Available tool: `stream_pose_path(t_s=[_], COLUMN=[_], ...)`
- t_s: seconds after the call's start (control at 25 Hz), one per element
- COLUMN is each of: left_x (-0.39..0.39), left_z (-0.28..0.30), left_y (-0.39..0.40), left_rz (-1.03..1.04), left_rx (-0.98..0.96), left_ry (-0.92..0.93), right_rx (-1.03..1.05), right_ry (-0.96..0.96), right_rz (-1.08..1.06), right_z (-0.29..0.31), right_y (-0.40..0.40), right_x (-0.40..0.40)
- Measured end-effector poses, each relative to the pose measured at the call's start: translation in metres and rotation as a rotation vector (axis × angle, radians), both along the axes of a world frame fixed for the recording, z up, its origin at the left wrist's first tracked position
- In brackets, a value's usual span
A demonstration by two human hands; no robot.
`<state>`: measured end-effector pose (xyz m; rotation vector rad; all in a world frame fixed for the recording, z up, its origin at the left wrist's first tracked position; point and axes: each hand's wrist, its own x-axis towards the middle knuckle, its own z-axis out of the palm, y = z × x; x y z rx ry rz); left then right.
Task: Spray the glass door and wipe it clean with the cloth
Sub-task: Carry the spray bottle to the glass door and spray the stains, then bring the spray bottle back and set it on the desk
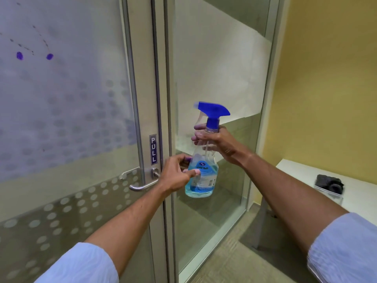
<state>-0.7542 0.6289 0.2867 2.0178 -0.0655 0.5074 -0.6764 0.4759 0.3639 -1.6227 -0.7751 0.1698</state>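
A clear spray bottle (204, 172) with blue liquid and a blue trigger head is held upright in front of the door frame. My right hand (218, 142) grips its neck just under the trigger head. My left hand (177, 176) holds the lower body of the bottle, thumb across the label. The frosted glass door (61, 99) fills the left, with two purple ink blots (34, 56) and dark streaks near its top left. A dark cloth (329, 183) lies bunched on a clear container at the right.
The door has a metal lever handle (140, 185) and a PULL sign (153, 149). A clear glass side panel (214, 68) stands right of the frame. A white table (306, 172) sits against the yellow wall (330, 78). Carpet covers the floor below.
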Motion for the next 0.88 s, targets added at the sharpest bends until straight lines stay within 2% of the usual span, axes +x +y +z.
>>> stream_pose_path(t_s=[0.16, 0.24, 0.6, 0.88], left_x=[0.032, 0.05, 0.136, 0.235], left_z=[-0.002, -0.003, -0.003, -0.022], left_y=[-0.029, -0.042, -0.11, -0.17], left_rz=[-0.008, -0.009, -0.161, -0.408], left_rx=[-0.009, -0.019, -0.051, -0.068], left_ry=[-0.011, -0.009, 0.017, 0.106], right_rx=[-0.348, -0.418, -0.22, -0.231], right_ry=[-0.012, 0.032, 0.065, 0.09], right_rz=[0.007, -0.01, -0.202, -0.46], right_z=[-0.021, -0.03, -0.062, -0.083], right_y=[-0.048, -0.074, -0.172, -0.244], right_x=[0.03, 0.046, 0.101, 0.156])
